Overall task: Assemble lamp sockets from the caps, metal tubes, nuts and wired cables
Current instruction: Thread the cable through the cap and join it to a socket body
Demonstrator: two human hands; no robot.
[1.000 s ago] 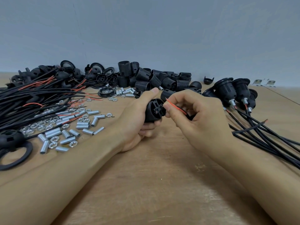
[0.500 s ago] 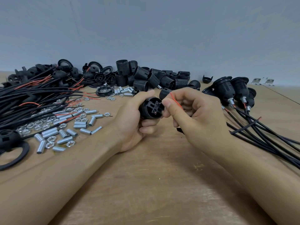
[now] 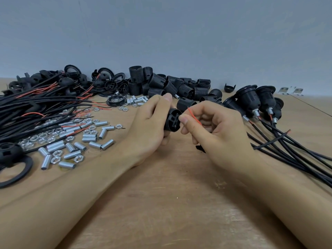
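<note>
Grey-blue wall stands behind a wooden table (image 3: 161,203) strewn with parts, seen from the head camera, the only view

Over the middle of the table the left hand (image 3: 149,128) grips a black socket body (image 3: 172,120), thumb on top and fingers curled underneath, its slotted end face turned toward the right hand (image 3: 215,130). That hand's thumb and forefinger pinch a thin red wire (image 3: 194,116) just beside the socket face; whether the wire tip has entered a slot cannot be told. The other right fingers are curled in, and a black piece pokes out below the palm.

Left of the hands lie loose metal tubes (image 3: 89,139) and hex nuts (image 3: 43,137), scattered on the wood. Farther left a thick bundle of black cables (image 3: 36,105) with red ends lies across the table, with black caps and rings (image 3: 107,81) behind it and one large ring (image 3: 16,171) at the near left edge. Ribbed black socket shells (image 3: 179,87) are heaped along the wall. On the right stand finished sockets (image 3: 251,99) with their cables (image 3: 296,150) trailing toward the near right edge
</note>
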